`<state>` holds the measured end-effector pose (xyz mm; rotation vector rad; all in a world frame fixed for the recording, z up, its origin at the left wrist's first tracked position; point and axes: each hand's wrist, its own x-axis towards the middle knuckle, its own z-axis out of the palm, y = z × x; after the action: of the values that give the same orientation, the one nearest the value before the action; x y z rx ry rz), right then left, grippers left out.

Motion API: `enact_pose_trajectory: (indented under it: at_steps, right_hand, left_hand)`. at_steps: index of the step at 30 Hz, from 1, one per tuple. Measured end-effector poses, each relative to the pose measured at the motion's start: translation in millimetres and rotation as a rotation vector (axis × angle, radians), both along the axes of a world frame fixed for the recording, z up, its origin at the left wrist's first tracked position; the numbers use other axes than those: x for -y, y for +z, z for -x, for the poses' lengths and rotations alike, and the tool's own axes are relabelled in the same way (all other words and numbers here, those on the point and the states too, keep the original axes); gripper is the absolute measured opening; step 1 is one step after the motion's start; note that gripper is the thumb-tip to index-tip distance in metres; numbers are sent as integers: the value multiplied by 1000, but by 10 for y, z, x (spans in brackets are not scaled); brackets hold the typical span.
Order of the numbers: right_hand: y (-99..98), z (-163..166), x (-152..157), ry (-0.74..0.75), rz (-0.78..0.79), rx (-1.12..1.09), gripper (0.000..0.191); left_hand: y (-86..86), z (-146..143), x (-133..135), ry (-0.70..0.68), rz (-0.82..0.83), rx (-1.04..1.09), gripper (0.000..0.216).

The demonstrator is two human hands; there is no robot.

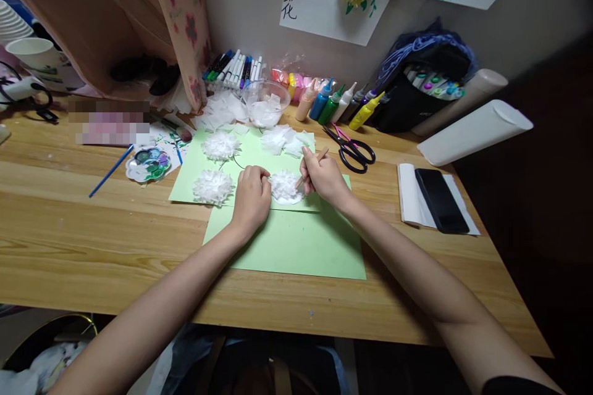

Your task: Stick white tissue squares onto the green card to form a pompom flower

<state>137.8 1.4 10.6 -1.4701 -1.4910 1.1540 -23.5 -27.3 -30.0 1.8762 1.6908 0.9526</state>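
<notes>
A white paper flower [286, 187] with ruffled petals lies on the light green paper [278, 160]. My left hand [252, 196] rests on that sheet with curled fingers, its fingertips at the flower's left edge. Whatever they pinch is hidden. In my right hand [323, 179] is a thin wooden stick [322, 155], held slanting like a pen, its lower end at the flower's right side. Two similar white flowers [214, 187] lie left of my left hand, one behind the other. Loose white tissue pieces [281, 139] sit behind the middle flower.
A second green sheet [296, 244] lies nearer me. Black scissors [354, 151], paint bottles [330, 106] and a clear bowl [266, 105] of tissue stand behind. At left are a paint palette [149, 164] and blue brush [110, 171]; at right, a phone [441, 200] on white paper.
</notes>
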Motion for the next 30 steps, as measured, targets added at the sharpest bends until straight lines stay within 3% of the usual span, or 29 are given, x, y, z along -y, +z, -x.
enact_pose_trajectory:
  at_steps: [3, 7, 19, 23, 27, 30]
  right_hand:
    - [-6, -77, 45, -50, 49, -122, 55]
    - [-35, -207, 165, -120, -18, -269, 55]
    - [-128, -229, 356, -19, -219, -259, 51]
    - [-138, -276, 391, -127, -283, -355, 52]
    - [-164, -350, 368, -300, -333, -487, 53]
    - [-220, -396, 350, -366, -334, -541, 51]
  left_hand:
    - [-2, 2, 1, -3, 4, 5, 14]
    - [-3, 2, 3, -6, 8, 8, 14]
    - [17, 24, 1, -10, 31, 55, 14]
    - [64, 85, 35, -109, 43, 66, 9]
    - [109, 62, 94, -278, -117, -80, 30]
    - [120, -22, 104, -339, -197, -168, 31]
